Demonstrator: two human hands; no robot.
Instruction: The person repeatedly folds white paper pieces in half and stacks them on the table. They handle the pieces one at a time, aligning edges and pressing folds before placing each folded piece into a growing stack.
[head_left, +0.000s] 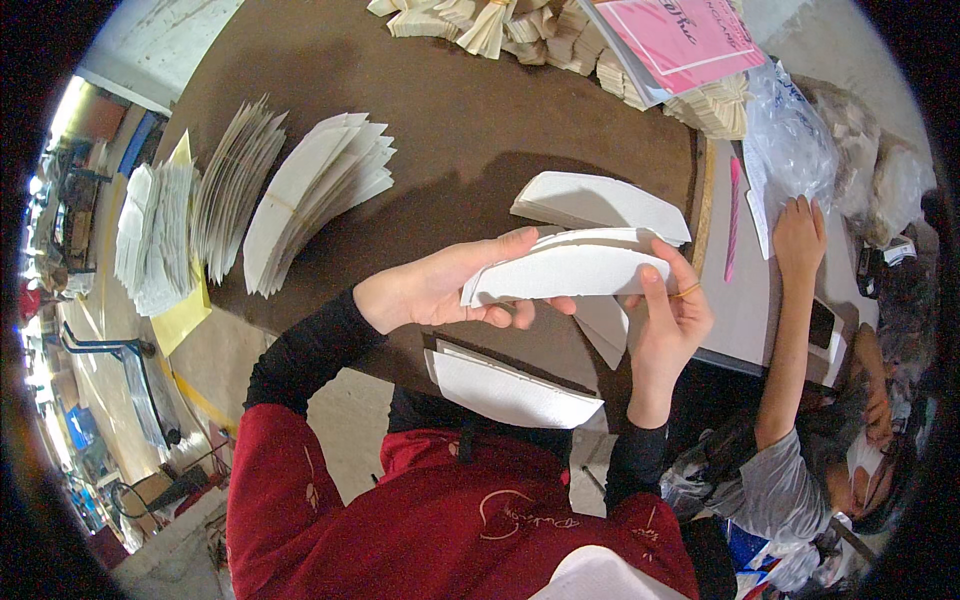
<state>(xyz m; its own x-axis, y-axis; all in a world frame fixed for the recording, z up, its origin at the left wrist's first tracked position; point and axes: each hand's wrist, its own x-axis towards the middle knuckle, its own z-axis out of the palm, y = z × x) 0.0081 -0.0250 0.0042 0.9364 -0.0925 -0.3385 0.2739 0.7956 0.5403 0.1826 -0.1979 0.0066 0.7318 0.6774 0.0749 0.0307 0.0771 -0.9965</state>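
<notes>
Over the brown table, a small stack of curved white paper pieces (570,272) is held between my two hands. My left hand (450,285) grips its left end, thumb on top and fingers underneath. At the right end my right hand (665,320) pinches the stack with thumb and fingers; a thin yellow band circles one finger. Just beyond lies another stack of curved white pieces (600,203). A further white stack (515,388) rests at the table's near edge, close to my body. Part of a white piece (605,328) shows below my hands.
Fanned stacks of curved pieces (315,195) stand at the left on the brown table (400,130), one on yellow paper (183,315). Bundles (520,35) and a pink-covered book (685,40) lie at the back. A co-worker's hand (800,240) reaches beside plastic bags (790,130) and a pink pen (733,220).
</notes>
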